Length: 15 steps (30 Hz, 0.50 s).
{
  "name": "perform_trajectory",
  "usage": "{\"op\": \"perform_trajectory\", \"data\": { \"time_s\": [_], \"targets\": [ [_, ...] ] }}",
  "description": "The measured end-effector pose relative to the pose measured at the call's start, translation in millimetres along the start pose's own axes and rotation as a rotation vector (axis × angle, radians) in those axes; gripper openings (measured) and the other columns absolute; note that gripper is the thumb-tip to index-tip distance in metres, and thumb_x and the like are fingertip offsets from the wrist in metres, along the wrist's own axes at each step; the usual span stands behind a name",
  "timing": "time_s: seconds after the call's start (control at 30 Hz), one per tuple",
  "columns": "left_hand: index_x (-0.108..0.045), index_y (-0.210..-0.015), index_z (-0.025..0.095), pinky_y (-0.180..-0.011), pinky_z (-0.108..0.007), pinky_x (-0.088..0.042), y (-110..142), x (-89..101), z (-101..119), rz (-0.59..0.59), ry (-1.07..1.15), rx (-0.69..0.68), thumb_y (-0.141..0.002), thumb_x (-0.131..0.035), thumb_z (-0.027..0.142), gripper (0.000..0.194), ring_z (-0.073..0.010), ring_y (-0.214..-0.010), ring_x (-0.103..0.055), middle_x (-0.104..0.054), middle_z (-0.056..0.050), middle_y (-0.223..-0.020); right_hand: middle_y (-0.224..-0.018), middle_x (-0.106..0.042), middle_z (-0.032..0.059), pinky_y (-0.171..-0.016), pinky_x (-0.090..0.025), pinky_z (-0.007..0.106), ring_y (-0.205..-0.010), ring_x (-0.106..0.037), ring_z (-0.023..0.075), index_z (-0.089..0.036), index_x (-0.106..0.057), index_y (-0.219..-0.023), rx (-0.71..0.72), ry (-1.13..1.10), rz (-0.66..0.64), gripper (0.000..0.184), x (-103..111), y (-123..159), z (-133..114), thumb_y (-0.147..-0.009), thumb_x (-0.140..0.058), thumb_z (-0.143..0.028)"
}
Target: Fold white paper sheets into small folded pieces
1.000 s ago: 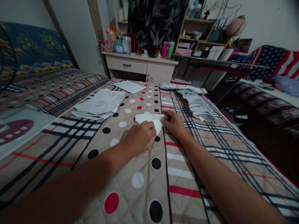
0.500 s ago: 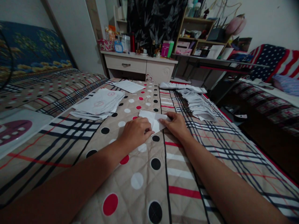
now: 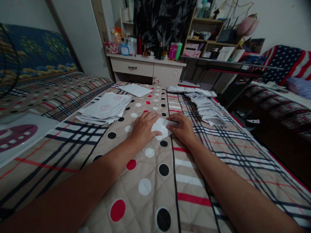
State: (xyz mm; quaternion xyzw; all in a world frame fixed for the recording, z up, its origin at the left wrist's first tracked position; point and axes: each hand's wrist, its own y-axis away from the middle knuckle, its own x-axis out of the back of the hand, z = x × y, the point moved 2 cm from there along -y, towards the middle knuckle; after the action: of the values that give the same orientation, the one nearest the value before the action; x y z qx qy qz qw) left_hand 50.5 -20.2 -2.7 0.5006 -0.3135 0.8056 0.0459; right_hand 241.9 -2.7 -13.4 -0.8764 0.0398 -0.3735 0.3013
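A small sheet of folded white paper (image 3: 161, 128) lies on the patterned bed cover between my hands. My left hand (image 3: 145, 127) rests over its left end, fingers stretched and the thumb apart from them, touching the paper. At the right end, my right hand (image 3: 181, 125) pinches a folded flap between thumb and fingers. Part of the paper is hidden under both hands. To the left sits a stack of flat white papers (image 3: 104, 105) with faint reddish round marks. A long row of folded papers (image 3: 206, 108) lies to the right.
Behind the stack lies a white sheet or envelope (image 3: 136, 90). A bundle of white papers (image 3: 191, 91) is at the far right of the bed. A plastic bag with a purple print (image 3: 21, 134) lies at left. A white dresser (image 3: 143, 68) stands beyond the bed.
My left hand has opened from a curled pinch and its fingers now stretch over the paper's left end. My right hand stays at the right end. The view shifted slightly.
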Motion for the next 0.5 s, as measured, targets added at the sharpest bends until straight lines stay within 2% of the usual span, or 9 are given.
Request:
{"op": "perform_trajectory", "data": {
  "time_s": [0.13, 0.27, 0.37, 0.5],
  "targets": [
    [-0.044, -0.145, 0.027, -0.113, -0.048, -0.034, -1, -0.4, 0, -0.058, 0.021, -0.050, -0.075, -0.079, 0.028, 0.078, -0.0284, -0.139, -0.040, -0.052, -0.006, -0.146, -0.105, -0.067, 0.0078, -0.095, -0.046, 0.044, -0.105, -0.060, 0.0255, -0.021, -0.070, -0.091, 0.048, 0.000, 0.015, 0.030, 0, 1, -2, -0.066, -0.067, -0.004],
    [-0.043, -0.145, 0.024, -0.112, -0.048, -0.035, -1, -0.8, 0, -0.078, 0.008, -0.043, -0.077, -0.077, 0.028, 0.076, -0.0290, -0.138, -0.041, -0.054, -0.009, -0.144, -0.103, -0.067, 0.0073, -0.093, -0.047, 0.041, -0.103, -0.061, 0.0244, -0.021, -0.069, -0.086, 0.087, -0.011, 0.009, 0.028, -1, 1, -2, -0.066, -0.064, -0.003],
    [-0.043, -0.145, 0.025, -0.113, -0.047, -0.034, -1, -1.3, -1, -0.072, 0.011, -0.051, -0.076, -0.079, 0.028, 0.078, -0.0285, -0.138, -0.041, -0.049, -0.009, -0.148, -0.099, -0.067, 0.0070, -0.088, -0.047, 0.038, -0.098, -0.061, 0.0235, -0.021, -0.066, -0.076, 0.114, -0.008, 0.027, 0.021, 0, 1, -6, -0.065, -0.063, -0.003],
    [-0.044, -0.144, 0.026, -0.114, -0.047, -0.031, -1, -2.1, -2, -0.065, 0.030, -0.078, -0.075, -0.079, 0.028, 0.077, -0.0279, -0.138, -0.040, -0.052, -0.007, -0.145, -0.088, -0.068, 0.0044, -0.085, -0.047, 0.035, -0.090, -0.062, 0.0220, -0.021, -0.065, -0.073, 0.095, 0.058, -0.066, 0.022, 2, 2, -16, -0.063, -0.058, -0.002]
  ]
}}
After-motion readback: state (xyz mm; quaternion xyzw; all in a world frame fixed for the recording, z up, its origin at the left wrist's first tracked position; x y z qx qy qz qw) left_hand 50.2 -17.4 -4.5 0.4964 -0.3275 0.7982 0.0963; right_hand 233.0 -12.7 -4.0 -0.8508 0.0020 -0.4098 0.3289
